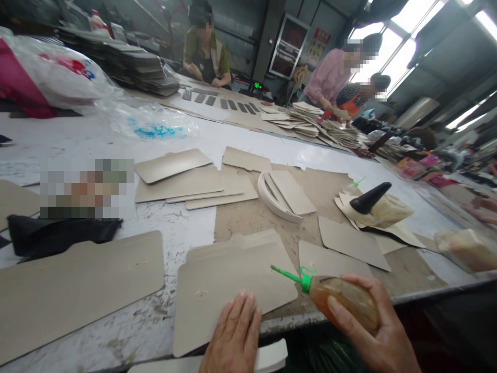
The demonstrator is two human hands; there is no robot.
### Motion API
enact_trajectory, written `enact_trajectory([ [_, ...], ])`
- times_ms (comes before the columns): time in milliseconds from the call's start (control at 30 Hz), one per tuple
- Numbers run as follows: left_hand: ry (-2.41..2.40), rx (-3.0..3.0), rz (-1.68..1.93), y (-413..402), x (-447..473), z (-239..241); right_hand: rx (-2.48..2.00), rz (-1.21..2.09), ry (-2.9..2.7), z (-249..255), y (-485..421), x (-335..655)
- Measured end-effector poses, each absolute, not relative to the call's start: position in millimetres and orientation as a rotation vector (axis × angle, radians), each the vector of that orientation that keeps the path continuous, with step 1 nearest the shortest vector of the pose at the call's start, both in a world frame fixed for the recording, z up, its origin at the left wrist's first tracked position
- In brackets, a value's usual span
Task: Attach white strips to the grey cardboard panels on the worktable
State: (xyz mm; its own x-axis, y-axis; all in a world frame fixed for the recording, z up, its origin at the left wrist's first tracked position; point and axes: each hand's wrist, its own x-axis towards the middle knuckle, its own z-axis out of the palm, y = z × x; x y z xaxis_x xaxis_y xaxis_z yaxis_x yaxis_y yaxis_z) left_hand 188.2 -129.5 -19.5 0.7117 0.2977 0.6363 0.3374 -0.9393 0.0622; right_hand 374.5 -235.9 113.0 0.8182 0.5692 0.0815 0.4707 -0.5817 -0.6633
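My right hand is wrapped round a glue bottle of soft clear plastic with amber contents. Its green nozzle points left, over the right part of a beige panel. Fingers stretched out, my left hand lies flat on that panel's front edge. The panel has rounded corners and a small mark on its surface; more panels show beneath its back edge. Below the left hand, partly hidden by it, is a pale stack of strips at the table's edge.
Another beige panel lies at left near black fabric. Behind are stacked panels, a curved bundle of strips and a black cone-shaped tool. Plastic bags lie at back left. Several people work across the table.
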Motion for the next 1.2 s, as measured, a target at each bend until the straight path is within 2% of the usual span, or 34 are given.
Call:
enact_trajectory([
  [200, -0.574, -2.76, -1.161, -129, 184, -4, -2.208, 0.196, -0.865, 114, -209, 349],
  [500, -0.738, -2.686, -1.289, -130, 173, -12, -1.919, 0.198, -1.411, 91, -156, 315],
  [633, -0.894, -2.62, -1.47, -131, 182, -12, -1.849, 0.155, -1.606, 89, -143, 308],
  [833, -0.94, -2.521, -1.599, -132, 189, -16, -1.838, 0.148, -1.668, 91, -136, 301],
  [1200, -0.869, -2.579, -1.551, -130, 185, -17, -1.967, 0.177, -1.5, 94, -151, 313],
])
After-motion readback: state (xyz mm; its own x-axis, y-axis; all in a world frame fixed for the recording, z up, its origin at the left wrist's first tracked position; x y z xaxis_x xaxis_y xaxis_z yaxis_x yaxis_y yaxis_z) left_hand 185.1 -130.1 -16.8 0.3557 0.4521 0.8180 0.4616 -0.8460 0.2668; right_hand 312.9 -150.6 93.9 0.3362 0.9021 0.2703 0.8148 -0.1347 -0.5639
